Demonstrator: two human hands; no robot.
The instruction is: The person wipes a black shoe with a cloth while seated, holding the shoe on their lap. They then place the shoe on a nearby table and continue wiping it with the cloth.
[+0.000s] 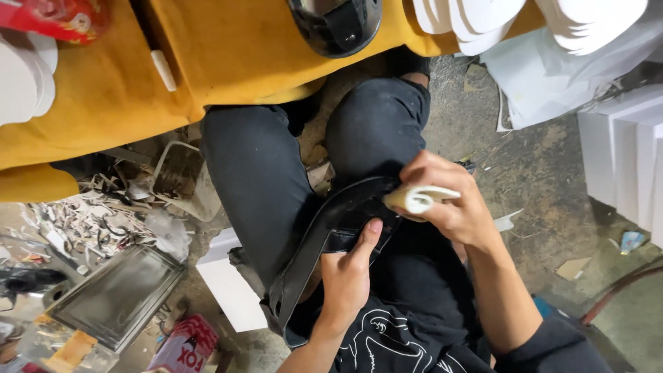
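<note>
1. strap (324, 238), black, lies across your lap, so your thighs brace it.
2. left hand (345, 280) pins it flat, thumb pressed on top.
3. right hand (449, 204) grips a white roll (414, 199) against its upper end.

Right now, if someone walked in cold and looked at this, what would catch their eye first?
Probably the two hands at the centre: the left hand pins a curved black leather strap piece against the lap, while the right hand presses a rolled white cloth-like wad onto its upper end. Next, the mustard-yellow covered worktable across the top, and scattered scraps on the floor at left.
</note>
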